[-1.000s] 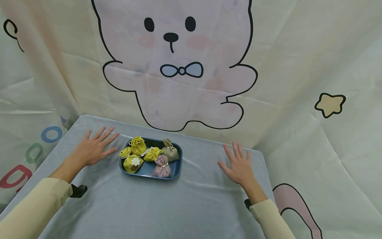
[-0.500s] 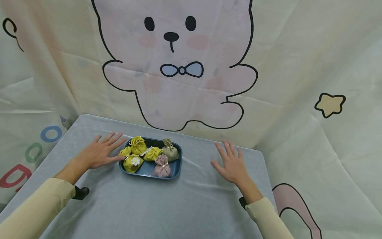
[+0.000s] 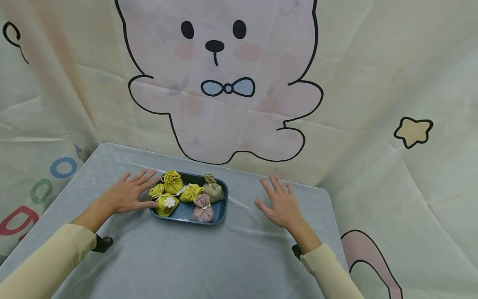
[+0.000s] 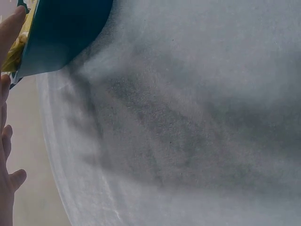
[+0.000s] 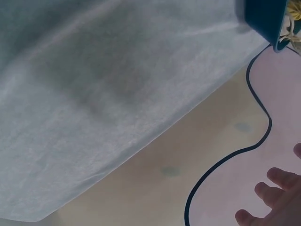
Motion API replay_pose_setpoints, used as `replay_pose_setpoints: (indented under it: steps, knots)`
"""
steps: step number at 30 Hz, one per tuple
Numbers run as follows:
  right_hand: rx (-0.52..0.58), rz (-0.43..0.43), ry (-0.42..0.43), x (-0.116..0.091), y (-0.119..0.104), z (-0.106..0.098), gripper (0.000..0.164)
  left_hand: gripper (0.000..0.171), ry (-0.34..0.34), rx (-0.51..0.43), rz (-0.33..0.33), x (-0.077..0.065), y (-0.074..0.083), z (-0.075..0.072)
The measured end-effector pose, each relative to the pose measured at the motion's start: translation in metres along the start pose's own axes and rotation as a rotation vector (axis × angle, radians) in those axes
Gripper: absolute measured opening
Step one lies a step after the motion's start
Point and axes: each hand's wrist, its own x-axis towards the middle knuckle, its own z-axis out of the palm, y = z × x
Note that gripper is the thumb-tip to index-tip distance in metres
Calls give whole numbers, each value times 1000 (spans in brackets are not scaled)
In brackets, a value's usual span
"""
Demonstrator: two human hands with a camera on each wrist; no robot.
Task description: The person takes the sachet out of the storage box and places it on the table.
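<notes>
A blue tray (image 3: 185, 216) lies on the table and holds several small drawstring pouches. Yellow ones fill its left side, among them a yellow pouch with a white flower (image 3: 163, 209). Toward the right are a pink pouch (image 3: 203, 209) and an olive-green pouch (image 3: 213, 191). My left hand (image 3: 125, 195) is at the tray's left end, fingers spread and straight, the thumb tip overlapping the flowered pouch in the head view. My right hand (image 3: 281, 206) hovers over the table right of the tray, fingers extended and holding nothing.
A grey-blue cloth covers the table (image 3: 194, 265). Behind it hangs a pale curtain (image 3: 354, 74) printed with a bear and a star. Each wrist has a black strap, such as the left wrist strap (image 3: 102, 243).
My left hand has moved right to the tray's left end. My right hand has shifted left, closer to the tray. The tray and pouches have stayed put.
</notes>
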Motion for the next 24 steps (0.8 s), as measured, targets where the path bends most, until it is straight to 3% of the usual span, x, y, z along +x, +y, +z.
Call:
replay_pose_setpoints:
  steps: [9,18,24]
  knots:
    - [60,-80,-30,14,-17,7,72,96,-46,8,-12,0,1,2]
    - [244,-96,-80,29,-40,11,73,95,-33,23,3,-1,4,4]
    - [283,-122,-122,34,-53,13,72,94,-37,22,9,2,5,5]
